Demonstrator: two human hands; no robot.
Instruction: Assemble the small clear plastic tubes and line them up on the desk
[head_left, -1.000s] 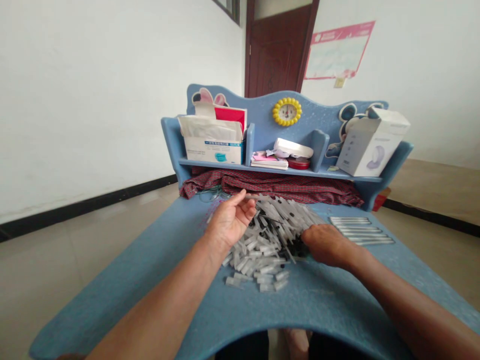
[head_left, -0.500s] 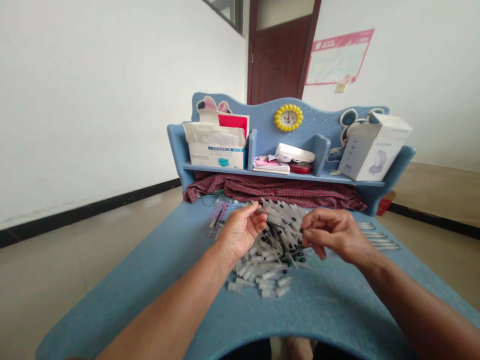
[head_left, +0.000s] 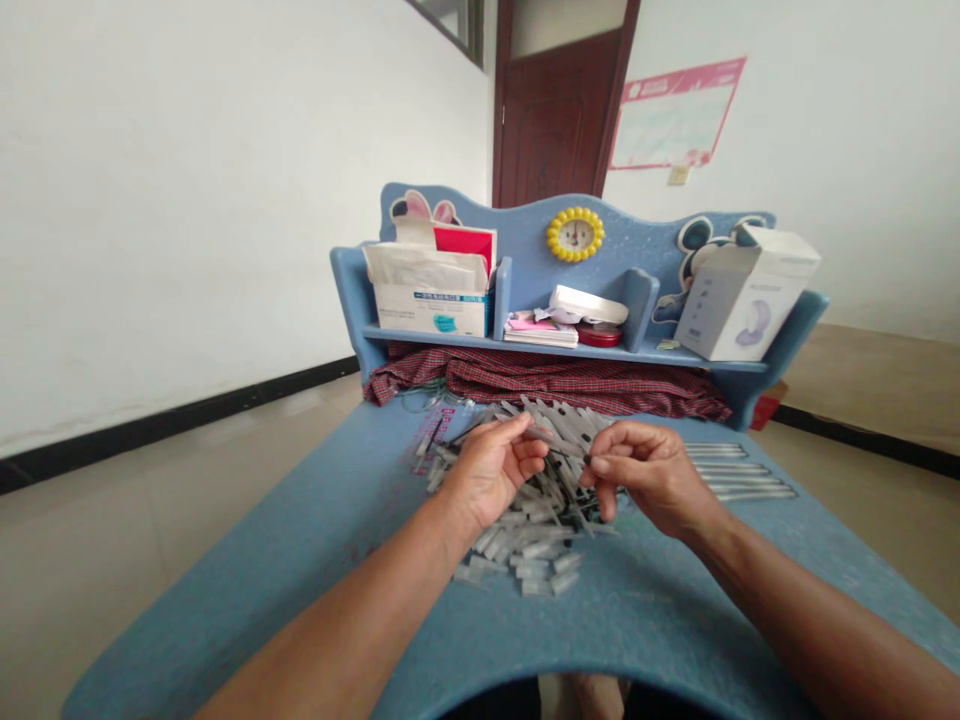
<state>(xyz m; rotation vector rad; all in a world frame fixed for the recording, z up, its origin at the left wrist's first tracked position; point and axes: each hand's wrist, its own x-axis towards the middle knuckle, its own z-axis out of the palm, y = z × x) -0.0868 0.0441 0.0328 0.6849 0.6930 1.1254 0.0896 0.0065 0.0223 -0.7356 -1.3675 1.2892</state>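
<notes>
A heap of small clear plastic tubes and thin black parts (head_left: 536, 520) lies in the middle of the blue desk (head_left: 300, 560). My left hand (head_left: 491, 470) hovers over the heap's left side, fingers pinched on a clear tube. My right hand (head_left: 645, 472) is just to its right, thumb and forefinger pinching a small black part at the tip. The two hands' fingertips are close together above the heap.
A row of long clear tubes (head_left: 739, 472) lies at the right. A red checked cloth (head_left: 555, 385) sits under the desk's shelf, which holds a mask box (head_left: 431, 295), papers (head_left: 540, 328), a white carton (head_left: 739, 295) and a yellow clock (head_left: 574, 234).
My right hand rose from the heap with a small black part and moved left toward my left hand, which closed its fingers on a clear tube.
</notes>
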